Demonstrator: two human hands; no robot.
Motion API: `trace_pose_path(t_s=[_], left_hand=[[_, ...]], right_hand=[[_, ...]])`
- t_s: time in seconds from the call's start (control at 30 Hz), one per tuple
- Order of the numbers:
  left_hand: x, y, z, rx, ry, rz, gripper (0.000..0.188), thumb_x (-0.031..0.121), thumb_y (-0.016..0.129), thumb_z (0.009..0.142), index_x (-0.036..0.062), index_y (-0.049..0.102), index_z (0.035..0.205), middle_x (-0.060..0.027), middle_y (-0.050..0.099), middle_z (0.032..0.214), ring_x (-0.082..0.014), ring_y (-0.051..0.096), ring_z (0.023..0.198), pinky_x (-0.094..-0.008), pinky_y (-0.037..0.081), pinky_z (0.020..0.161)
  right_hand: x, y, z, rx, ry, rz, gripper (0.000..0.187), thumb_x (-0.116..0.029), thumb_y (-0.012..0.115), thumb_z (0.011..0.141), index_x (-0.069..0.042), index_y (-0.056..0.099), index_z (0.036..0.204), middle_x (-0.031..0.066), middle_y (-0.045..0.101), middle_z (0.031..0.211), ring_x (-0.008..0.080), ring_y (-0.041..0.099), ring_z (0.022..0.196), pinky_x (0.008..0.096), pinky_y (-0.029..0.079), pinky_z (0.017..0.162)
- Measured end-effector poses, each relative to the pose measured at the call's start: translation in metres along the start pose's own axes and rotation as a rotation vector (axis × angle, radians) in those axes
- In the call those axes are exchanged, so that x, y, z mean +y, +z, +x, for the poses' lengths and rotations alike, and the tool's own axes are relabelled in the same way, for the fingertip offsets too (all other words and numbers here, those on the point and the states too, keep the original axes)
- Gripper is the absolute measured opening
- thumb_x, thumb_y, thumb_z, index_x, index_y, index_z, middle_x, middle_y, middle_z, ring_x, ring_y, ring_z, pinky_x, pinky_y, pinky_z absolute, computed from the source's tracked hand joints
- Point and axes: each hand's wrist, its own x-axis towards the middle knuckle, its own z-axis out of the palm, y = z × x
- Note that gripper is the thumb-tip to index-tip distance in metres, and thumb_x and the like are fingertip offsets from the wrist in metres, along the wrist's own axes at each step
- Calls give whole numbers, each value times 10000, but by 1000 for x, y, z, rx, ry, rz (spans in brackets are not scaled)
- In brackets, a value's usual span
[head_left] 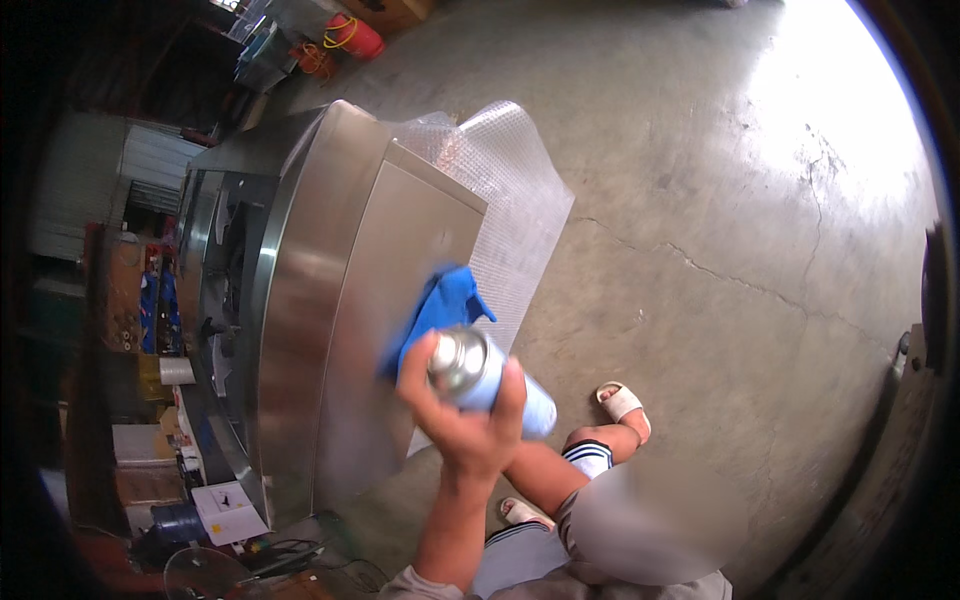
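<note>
My left hand (465, 430) is closed round a spray can (525, 400) with a silver top and a pale blue-white body. One finger reaches up to the can's top, which tilts toward the steel. Behind the can, a blue cloth (447, 297) lies bunched against the flat side panel (400, 235) of a large stainless-steel appliance (310, 250). My right forearm (545, 472) runs toward the cloth from below. The can and my left hand hide my right hand, so its fingers and its grip cannot be seen. The cloth and left hand look slightly blurred.
Bubble wrap (520, 190) spreads out from beneath the appliance over the concrete floor (690, 210). My sandalled foot (622, 405) stands close by. A white box (230, 510) and assorted clutter lie at the lower left. A red cylinder (355, 38) stands at the far end.
</note>
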Motion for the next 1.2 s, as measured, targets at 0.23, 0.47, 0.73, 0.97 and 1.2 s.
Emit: trace_pose_path(t_s=[0.23,0.47,0.73,0.97,1.2], left_hand=[[35,-29,-24,-189,-24,-219,815,208,815,832,24,239,1378,-301,528,1189,-333,640,958,-455,573,828],[32,-25,-29,-240,-10,-290,796,189,813,832,58,250,1379,-299,536,1187,-323,676,878,-446,603,765],[22,-30,-38,-331,-25,-231,855,251,781,835,103,182,1427,-331,511,1192,-318,656,858,-459,609,719],[24,-27,-43,-308,-39,-317,804,161,820,822,53,265,1393,-312,536,1195,-323,691,877,-450,596,783],[21,-29,-47,-368,-78,-282,859,241,776,836,96,176,1432,-326,507,1202,-315,661,863,-461,606,745]], right_hand=[[-12,-9,71,161,-79,38,598,-69,582,859,61,504,1437,307,417,1551,518,292,1488,586,90,1274],[17,-15,54,51,-22,-151,593,-131,613,901,57,505,1453,331,295,1623,533,221,1527,612,120,1256],[16,-24,60,119,15,-16,570,-130,578,952,28,478,1491,330,242,1652,513,198,1542,567,115,1263],[23,-34,66,109,84,-8,590,-130,600,939,-15,471,1503,300,222,1668,529,134,1552,591,93,1254],[18,-36,71,154,45,31,574,-42,635,888,-22,525,1451,289,197,1671,527,137,1551,579,122,1252]])
